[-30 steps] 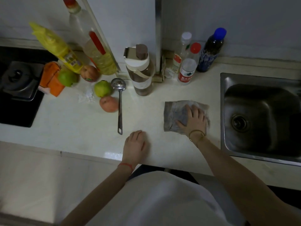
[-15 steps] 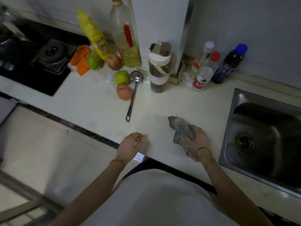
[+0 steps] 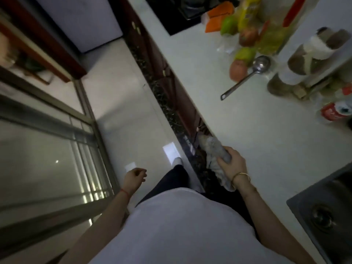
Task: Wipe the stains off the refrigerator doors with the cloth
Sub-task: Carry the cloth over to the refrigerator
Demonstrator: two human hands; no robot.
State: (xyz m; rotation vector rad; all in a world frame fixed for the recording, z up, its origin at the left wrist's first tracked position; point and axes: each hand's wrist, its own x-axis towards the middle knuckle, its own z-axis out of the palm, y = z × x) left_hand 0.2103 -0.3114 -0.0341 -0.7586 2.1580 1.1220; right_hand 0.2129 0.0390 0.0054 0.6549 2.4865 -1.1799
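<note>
My right hand (image 3: 231, 164) grips a bunched grey cloth (image 3: 213, 149) just off the front edge of the white counter (image 3: 238, 130), and the cloth hangs down past my wrist. My left hand (image 3: 134, 177) hangs over the floor with its fingers loosely curled and nothing in it. A pale appliance front (image 3: 83, 21), perhaps the refrigerator, stands at the top left beyond the floor; the view is blurred and tilted.
On the counter lie fruit (image 3: 239, 68), a metal ladle (image 3: 245, 77), bottles (image 3: 297, 71) and a red can (image 3: 335, 111). A sink (image 3: 327, 212) is at the right, a black hob (image 3: 182, 12) at the top. A glass sliding door (image 3: 47, 149) runs along the left of the tiled floor (image 3: 129, 115).
My right hand lifted the cloth off the counter and carried it past the edge. My left hand left the counter. The view swung left toward the floor and door.
</note>
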